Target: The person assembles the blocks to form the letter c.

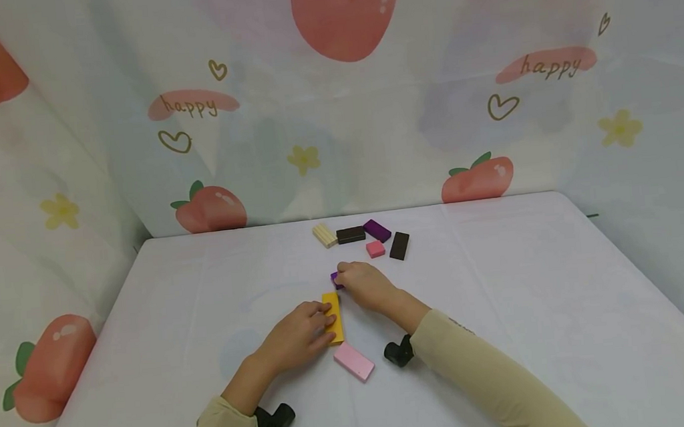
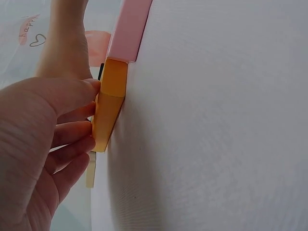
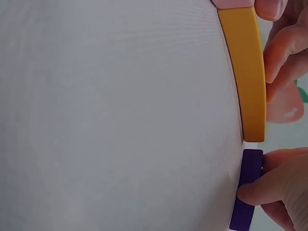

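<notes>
My left hand [image 1: 294, 334] rests its fingertips on the top of a yellow block [image 1: 337, 328], its fingers loosely spread in the left wrist view. Beyond the yellow block's far end, my right hand [image 1: 367, 286] pinches a small purple block [image 3: 251, 163] between thumb and fingers. A narrow gap separates the purple block from the yellow one in the right wrist view. At the yellow block's near end lies a light pink block [image 1: 354, 362], angled away to the right. The right fingers hide most of the purple block in the head view.
Farther back on the white table [image 1: 504, 281] lie a cream ridged block [image 1: 324, 235], a dark block [image 1: 351, 235], another purple block [image 1: 377, 231], a small coral-pink block [image 1: 375, 249] and a second dark block [image 1: 399, 246]. Printed cloth [image 1: 365, 124] stands behind the table.
</notes>
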### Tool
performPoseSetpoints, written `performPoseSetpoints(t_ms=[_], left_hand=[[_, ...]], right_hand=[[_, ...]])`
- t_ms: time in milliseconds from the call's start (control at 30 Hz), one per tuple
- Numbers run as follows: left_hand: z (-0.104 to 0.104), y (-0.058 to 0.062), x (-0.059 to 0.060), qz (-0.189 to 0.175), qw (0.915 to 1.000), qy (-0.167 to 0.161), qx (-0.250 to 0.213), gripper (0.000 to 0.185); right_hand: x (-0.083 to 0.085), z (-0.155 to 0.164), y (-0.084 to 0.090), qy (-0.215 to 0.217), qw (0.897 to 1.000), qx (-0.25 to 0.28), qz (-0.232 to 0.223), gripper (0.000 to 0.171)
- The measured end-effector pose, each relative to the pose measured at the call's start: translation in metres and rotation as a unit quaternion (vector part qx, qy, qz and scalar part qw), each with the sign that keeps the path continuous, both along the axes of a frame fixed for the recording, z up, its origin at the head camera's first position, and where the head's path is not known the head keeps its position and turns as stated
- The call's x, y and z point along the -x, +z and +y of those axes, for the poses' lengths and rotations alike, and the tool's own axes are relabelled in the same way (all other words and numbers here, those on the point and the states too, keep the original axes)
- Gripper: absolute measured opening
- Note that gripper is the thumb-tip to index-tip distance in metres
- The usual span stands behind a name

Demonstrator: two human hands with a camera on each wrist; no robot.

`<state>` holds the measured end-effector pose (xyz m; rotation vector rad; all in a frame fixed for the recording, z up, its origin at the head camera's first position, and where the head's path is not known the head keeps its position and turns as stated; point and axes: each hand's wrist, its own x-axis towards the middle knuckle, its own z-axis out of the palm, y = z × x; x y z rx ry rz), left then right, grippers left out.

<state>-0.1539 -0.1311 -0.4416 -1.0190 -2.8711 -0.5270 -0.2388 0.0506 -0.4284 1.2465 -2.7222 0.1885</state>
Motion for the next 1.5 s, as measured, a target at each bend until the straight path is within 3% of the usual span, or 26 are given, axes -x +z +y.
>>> performPoseSetpoints(t_ms=[700,1100,1500], left_hand=[[-0.001,-0.001,0.0,0.005,0.9999,-0.003,-0.011,0.034],[-0.001,0.001,-0.001,-0.006,1.0,0.003,-0.004,0.036],[-0.001,0.0,-0.001,-0.002,1.0,0.003,-0.007,0.035]], right_hand=[[0.002,0.004,-0.009,0.014,0.997,0.067,-0.029,0.013],[0.005,0.004,-0.013,0.027,0.995,0.081,-0.041,0.013],[0.001,0.004,-0.009,0.005,0.994,0.079,-0.073,0.016]])
